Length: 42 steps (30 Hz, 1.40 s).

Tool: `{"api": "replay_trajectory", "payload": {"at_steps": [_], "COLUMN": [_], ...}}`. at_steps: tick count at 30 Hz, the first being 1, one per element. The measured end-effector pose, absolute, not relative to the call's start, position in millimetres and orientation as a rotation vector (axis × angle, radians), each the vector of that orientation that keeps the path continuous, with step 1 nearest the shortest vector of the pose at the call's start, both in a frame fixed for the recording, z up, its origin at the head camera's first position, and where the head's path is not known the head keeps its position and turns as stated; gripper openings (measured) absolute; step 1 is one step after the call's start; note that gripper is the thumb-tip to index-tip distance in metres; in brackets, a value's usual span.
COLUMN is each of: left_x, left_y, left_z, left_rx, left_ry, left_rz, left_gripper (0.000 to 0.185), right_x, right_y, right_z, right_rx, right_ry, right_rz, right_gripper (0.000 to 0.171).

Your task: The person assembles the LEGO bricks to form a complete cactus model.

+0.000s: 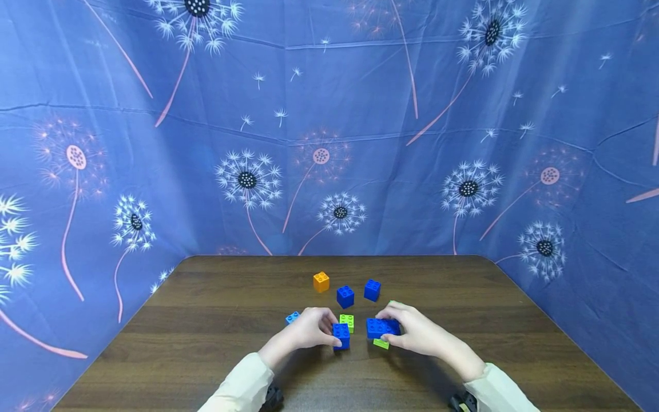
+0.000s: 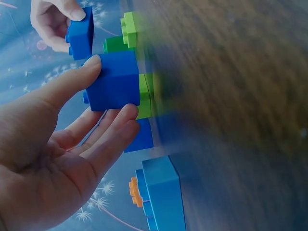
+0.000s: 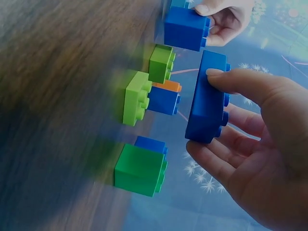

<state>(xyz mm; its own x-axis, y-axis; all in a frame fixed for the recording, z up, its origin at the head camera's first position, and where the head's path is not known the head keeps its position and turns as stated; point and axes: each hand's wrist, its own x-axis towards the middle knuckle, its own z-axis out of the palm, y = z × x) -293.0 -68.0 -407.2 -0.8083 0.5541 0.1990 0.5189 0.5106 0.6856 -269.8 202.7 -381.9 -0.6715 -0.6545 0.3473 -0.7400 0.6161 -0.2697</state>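
My left hand (image 1: 329, 335) pinches a square blue brick (image 1: 341, 335) between thumb and fingers, just above the wooden table (image 1: 206, 349). In the left wrist view the same blue brick (image 2: 113, 82) sits between the thumb and fingertips (image 2: 126, 114). Close to its right, my right hand (image 1: 388, 328) grips a long blue brick (image 1: 382, 327). The right wrist view shows that long brick (image 3: 207, 96) held on edge, off the table. A lime brick (image 1: 347, 321) lies between the hands, and a flat lime piece (image 1: 381, 344) lies under the long brick.
An orange brick (image 1: 321, 281) and two blue bricks (image 1: 345, 296) (image 1: 372, 289) stand further back. A light-blue brick (image 1: 292, 317) lies left of my left hand. A green brick (image 3: 139, 168) stands by the right hand. Blue dandelion-print cloth (image 1: 329, 143) walls in the table.
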Motion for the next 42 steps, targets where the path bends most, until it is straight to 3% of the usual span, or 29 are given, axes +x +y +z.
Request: {"api": "replay_trajectory", "payload": {"at_steps": [24, 35, 42], "left_x": [-287.0, -292.1, -287.9], "left_y": [-64.4, -67.3, -62.8], "left_z": [-408.0, -414.2, -409.7], "left_rx": [0.931, 1.092, 0.928], "left_ry": [2.596, 2.541, 2.536], "left_rz": [1.199, 1.232, 1.248], "left_gripper": [0.032, 0.036, 0.032], "right_x": [-271.9, -271.2, -272.9], "right_y": [180.2, 171.4, 169.3], "right_z": [-381.3, -381.6, -383.6], "right_rx": [1.178, 1.194, 1.212], "right_ry": [-2.696, -2.702, -2.722], "right_rz": [0.632, 0.621, 0.67], "right_gripper": [0.03, 0.031, 0.032]}}
